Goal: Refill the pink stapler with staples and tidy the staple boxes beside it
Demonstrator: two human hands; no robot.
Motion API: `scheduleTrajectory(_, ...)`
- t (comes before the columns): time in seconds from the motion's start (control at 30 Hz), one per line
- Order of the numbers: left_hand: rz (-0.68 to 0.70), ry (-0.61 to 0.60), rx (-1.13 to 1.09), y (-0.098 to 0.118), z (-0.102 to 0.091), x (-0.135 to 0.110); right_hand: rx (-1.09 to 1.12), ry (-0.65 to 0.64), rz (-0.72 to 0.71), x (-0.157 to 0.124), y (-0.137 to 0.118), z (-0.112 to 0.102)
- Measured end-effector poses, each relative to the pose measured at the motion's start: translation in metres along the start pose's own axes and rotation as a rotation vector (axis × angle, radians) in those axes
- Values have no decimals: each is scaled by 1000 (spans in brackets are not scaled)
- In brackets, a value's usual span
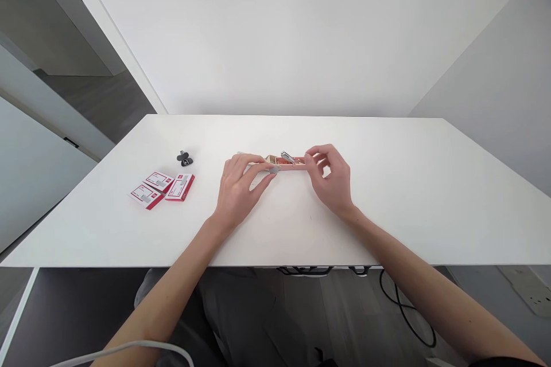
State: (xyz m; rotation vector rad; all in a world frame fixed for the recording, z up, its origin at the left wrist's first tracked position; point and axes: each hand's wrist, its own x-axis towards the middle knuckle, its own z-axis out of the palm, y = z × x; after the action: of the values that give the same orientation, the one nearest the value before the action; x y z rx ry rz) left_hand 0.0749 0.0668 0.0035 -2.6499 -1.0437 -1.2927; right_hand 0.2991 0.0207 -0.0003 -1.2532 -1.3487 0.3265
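Observation:
Between my hands on the white table lies a narrow pink tray-like thing [293, 167] with small contents or compartments inside. A small shiny metal piece [287, 156] sticks up from its middle, too small to name. My left hand [239, 182] is at its left end, thumb and fingers closed on a small greyish, see-through piece [274, 170]. Beside that piece is a beige block-like part [271, 159]. My right hand [330, 179] pinches the right end of the pink tray between thumb and fingers; that end is partly hidden by the fingertips.
Several red-and-white small boxes [179, 187] lie at the left of the white table [387, 200]. Behind them is a small black object [185, 158]. A white wall [284, 34] rises at the table's back edge. A pale cable [133, 344] crosses my left forearm.

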Motion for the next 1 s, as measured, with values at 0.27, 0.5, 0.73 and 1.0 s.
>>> scheduleTrajectory(0.27, -88, -48, -98, -19, 7, -6, -324, -248, 161, 12, 46, -19)
scheduleTrajectory(0.5, -198, -112, -176, -19, 3, -8, -50, -369, 275, 15, 31, -24)
scheduleTrajectory(0.73, -333, -115, -254, -16, -6, -7, 284, -397, 322, 15, 25, -18)
scheduleTrajectory(1.0, -276, -59, -271, -9, -25, 7, 361, -301, 257, 13, 16, -12)
